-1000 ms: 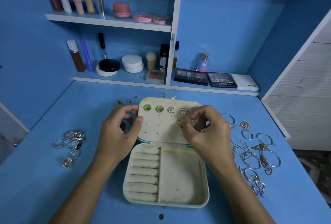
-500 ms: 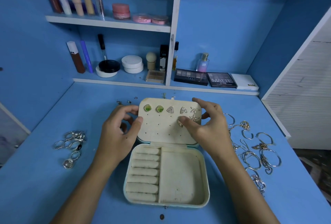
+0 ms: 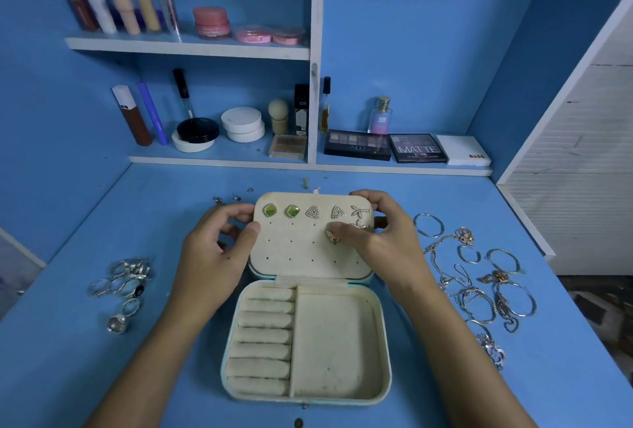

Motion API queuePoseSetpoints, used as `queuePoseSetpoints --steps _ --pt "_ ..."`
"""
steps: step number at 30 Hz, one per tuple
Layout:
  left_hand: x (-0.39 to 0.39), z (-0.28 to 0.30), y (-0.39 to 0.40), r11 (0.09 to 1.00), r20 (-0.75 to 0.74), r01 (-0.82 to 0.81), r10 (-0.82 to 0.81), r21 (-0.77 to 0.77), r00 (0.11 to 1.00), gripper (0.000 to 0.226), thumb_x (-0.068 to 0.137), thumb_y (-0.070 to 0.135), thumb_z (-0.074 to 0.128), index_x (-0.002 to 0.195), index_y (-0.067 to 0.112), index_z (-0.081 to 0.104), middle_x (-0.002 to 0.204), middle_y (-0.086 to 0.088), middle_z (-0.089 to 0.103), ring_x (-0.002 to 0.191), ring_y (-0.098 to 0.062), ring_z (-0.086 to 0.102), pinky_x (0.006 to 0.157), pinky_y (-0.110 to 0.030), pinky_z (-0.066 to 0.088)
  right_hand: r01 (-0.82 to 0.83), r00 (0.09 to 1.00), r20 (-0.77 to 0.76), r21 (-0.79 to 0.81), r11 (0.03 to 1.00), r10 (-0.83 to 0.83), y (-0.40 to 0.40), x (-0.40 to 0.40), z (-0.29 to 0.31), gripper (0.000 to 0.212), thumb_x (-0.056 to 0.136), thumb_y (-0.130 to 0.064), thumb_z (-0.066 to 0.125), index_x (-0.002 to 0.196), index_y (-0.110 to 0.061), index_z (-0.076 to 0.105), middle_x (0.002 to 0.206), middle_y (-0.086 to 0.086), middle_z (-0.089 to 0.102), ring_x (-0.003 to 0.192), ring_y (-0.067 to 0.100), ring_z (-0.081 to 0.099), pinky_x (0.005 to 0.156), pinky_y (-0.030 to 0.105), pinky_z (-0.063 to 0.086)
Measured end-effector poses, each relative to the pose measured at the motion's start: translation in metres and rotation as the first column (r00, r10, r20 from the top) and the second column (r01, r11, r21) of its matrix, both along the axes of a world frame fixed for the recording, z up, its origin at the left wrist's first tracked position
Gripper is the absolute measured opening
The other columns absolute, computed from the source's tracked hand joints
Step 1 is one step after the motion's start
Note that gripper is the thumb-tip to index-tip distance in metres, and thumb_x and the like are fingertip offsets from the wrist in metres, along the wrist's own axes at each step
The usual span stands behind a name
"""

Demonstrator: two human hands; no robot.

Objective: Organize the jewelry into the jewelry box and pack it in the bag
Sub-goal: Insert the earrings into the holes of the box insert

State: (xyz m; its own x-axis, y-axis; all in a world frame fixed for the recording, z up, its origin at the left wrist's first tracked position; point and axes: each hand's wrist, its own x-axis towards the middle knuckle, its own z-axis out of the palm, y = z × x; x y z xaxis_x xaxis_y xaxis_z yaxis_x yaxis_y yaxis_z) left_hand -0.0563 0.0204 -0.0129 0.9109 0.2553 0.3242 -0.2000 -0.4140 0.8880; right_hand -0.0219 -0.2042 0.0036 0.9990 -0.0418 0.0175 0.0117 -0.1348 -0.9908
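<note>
An open jewelry box (image 3: pixel 337 342) sits in the middle of the blue table (image 3: pixel 102 376). The left hand (image 3: pixel 219 256) holds the lid's left edge. The right hand (image 3: pixel 387 239) holds its right edge, thumb by an earring (image 3: pixel 332 236). Rings (image 3: pixel 123 280) lie left, bracelets (image 3: pixel 479 284) right.

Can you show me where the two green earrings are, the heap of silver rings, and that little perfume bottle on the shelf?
Two green square stud earrings (image 3: pixel 270 211): head view, on the left stud's green face.
Heap of silver rings (image 3: pixel 132 270): head view, on a ring near the heap's top.
Small clear perfume bottle with gold cap (image 3: pixel 381 118): head view, on its glass body.
</note>
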Motion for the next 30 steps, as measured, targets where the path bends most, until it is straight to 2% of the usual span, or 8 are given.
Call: queuePoseSetpoints --steps 6,10,13,19,22,25,26,30 --pt "0.027 0.02 0.002 0.991 0.071 -0.093 0.086 0.097 0.994 0.015 0.093 0.016 0.065 0.101 0.029 0.069 0.1 0.013 0.069 0.079 -0.003 0.058 0.066 -0.008 0.042 -0.01 0.999 -0.049 0.053 0.999 0.012 0.0 0.005 -0.005 0.043 0.069 -0.023 0.089 0.102 -0.037 0.066 0.118 -0.002 0.062 0.097 0.018 0.064 0.082 0.037 0.058" --pt "0.056 0.037 -0.002 0.969 0.064 -0.015 -0.001 0.246 0.998 0.013 0.092 0.018 0.065 0.099 0.027 0.072 0.094 0.016 0.067 0.078 -0.002 0.057 0.069 -0.004 0.039 -0.012 0.998 -0.06 0.078 0.997 0.017 0.0 0.006 -0.006 0.043 0.068 -0.021 0.089 0.101 -0.036 0.066 0.118 0.002 0.062 0.095 0.019 0.065 0.078 0.036 0.059" --pt "0.086 0.046 -0.007 0.913 0.049 0.068 -0.095 0.402 0.994 0.01 0.09 0.017 0.068 0.096 0.021 0.076 0.087 0.015 0.065 0.074 -0.011 0.057 0.066 -0.005 0.039 -0.011 0.998 -0.063 0.104 0.994 0.018 0.0 0.006 -0.006 0.043 0.068 -0.018 0.089 0.099 -0.035 0.066 0.118 0.004 0.063 0.093 0.019 0.064 0.079 0.036 0.059" --pt "0.134 0.052 -0.015 0.7 -0.257 0.389 -0.293 0.599 0.921 0.009 0.088 0.025 0.074 0.096 0.026 0.077 0.089 0.015 0.067 0.076 -0.01 0.058 0.066 -0.017 0.043 0.003 0.999 -0.049 0.089 0.996 0.001 0.002 0.007 -0.008 0.043 0.068 -0.019 0.089 0.1 -0.035 0.066 0.118 0.0 0.062 0.094 0.014 0.062 0.079 0.031 0.057" --pt "0.15 0.051 -0.02 0.575 -0.318 0.458 -0.332 0.678 0.888 0.011 0.087 0.025 0.075 0.097 0.025 0.078 0.092 0.011 0.07 0.07 -0.001 0.056 0.061 -0.006 0.036 0.001 0.999 -0.052 0.091 0.996 0.004 0.001 0.008 -0.009 0.042 0.068 -0.02 0.089 0.1 -0.035 0.066 0.118 -0.001 0.061 0.094 0.016 0.062 0.079 0.031 0.057" --pt "0.161 0.047 -0.026 0.478 -0.356 0.494 -0.354 0.726 0.865 0.013 0.086 0.023 0.076 0.098 0.024 0.079 0.087 0.012 0.065 0.071 0.008 0.054 0.059 -0.004 0.033 -0.002 0.999 -0.052 0.077 0.997 0.006 0.001 0.008 -0.008 0.043 0.068 -0.023 0.089 0.1 -0.036 0.065 0.117 -0.001 0.062 0.092 0.012 0.061 0.078 0.028 0.056" --pt "0.163 0.046 -0.028 0.448 -0.368 0.501 -0.354 0.741 0.86 0.014 0.086 0.023 0.075 0.099 0.024 0.079 0.087 0.012 0.063 0.072 0.006 0.055 0.061 -0.005 0.033 -0.003 0.999 -0.052 0.075 0.997 0.007 0.001 0.008 -0.009 0.043 0.067 -0.023 0.089 0.1 -0.036 0.065 0.117 -0.001 0.062 0.09 0.012 0.06 0.077 0.028 0.056" --pt "0.168 0.045 -0.034 0.349 -0.393 0.486 -0.306 0.801 0.867 0.014 0.087 0.025 0.073 0.1 0.029 0.078 0.096 0.007 0.062 0.089 -0.01 0.055 0.074 -0.03 0.047 -0.009 0.999 -0.049 0.079 0.997 0.013 0.0 0.008 -0.007 0.042 0.069 -0.021 0.089 0.1 -0.034 0.065 0.117 0.001 0.062 0.086 0.009 0.059 0.073 0.024 0.053"
